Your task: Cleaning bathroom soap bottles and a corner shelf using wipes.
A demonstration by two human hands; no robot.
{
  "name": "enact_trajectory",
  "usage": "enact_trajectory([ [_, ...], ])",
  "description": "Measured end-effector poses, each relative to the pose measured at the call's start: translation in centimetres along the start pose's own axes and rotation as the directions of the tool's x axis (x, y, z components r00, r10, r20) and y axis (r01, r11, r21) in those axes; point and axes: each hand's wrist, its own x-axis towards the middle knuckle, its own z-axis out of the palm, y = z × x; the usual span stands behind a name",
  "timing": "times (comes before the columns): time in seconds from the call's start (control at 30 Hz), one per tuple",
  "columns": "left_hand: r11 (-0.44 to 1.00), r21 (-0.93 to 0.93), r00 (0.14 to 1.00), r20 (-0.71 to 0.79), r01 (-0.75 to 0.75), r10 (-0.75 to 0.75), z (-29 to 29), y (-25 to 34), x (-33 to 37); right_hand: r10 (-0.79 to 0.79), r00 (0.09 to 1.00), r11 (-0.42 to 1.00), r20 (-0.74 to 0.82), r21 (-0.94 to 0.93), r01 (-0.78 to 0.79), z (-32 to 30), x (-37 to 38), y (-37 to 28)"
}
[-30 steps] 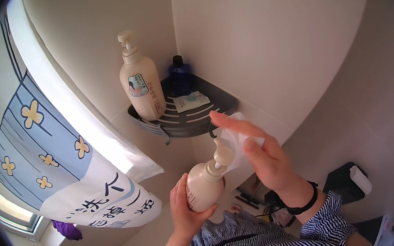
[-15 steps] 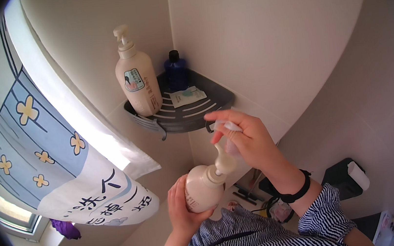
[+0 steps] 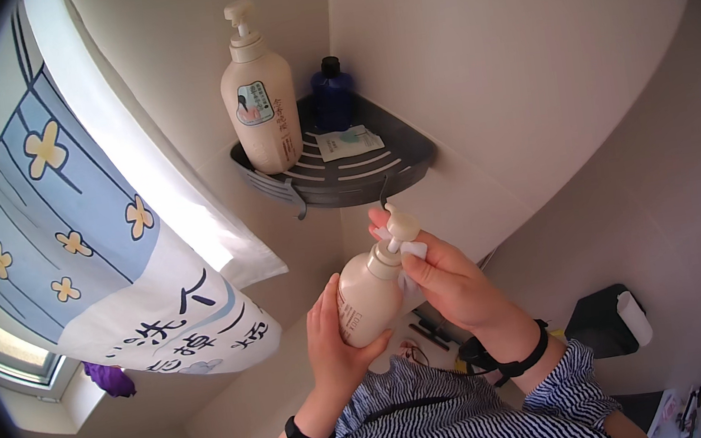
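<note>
My left hand is wrapped round the body of a cream pump bottle, which leans to the right in front of me. At the bottle's neck, my right hand pinches a small white wipe between thumb and fingers. Some of its fingers pass behind the pump head and are partly hidden by it. The wipe lies against the neck, just under the pump's spout.
A grey corner shelf carries a larger cream pump bottle, a dark blue bottle and a flat white sachet. A patterned curtain hangs at the left by a window. A black holder with a white roll is at the right.
The right hand has moved down from above the pump to the bottle's neck, bringing the white wipe against it. The bottle has risen slightly and the view has shifted.
</note>
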Motion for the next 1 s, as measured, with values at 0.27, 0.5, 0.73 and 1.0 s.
enact_trajectory([
  [0.27,0.875,-0.422,0.923,0.379,0.237,-0.067,-1.4,0.1,0.4,0.045,0.973,0.998,0.225,0.040,-0.056,-2.8,0.6,-0.1],
  [0.5,0.801,-0.546,0.920,0.391,0.244,-0.014,-0.5,-0.5,0.6,0.064,0.996,0.998,-0.057,0.023,-0.063,-1.6,0.7,0.5],
  [0.73,0.598,-0.709,0.899,0.435,0.373,-0.045,0.8,-1.2,0.0,-0.383,0.913,0.788,-0.139,-0.565,0.244,2.1,-0.4,3.0],
  [1.0,0.578,-0.715,0.887,0.461,0.393,-0.032,0.6,-0.7,0.4,-0.441,0.897,0.573,0.042,-0.755,0.318,1.7,-1.9,3.7],
])
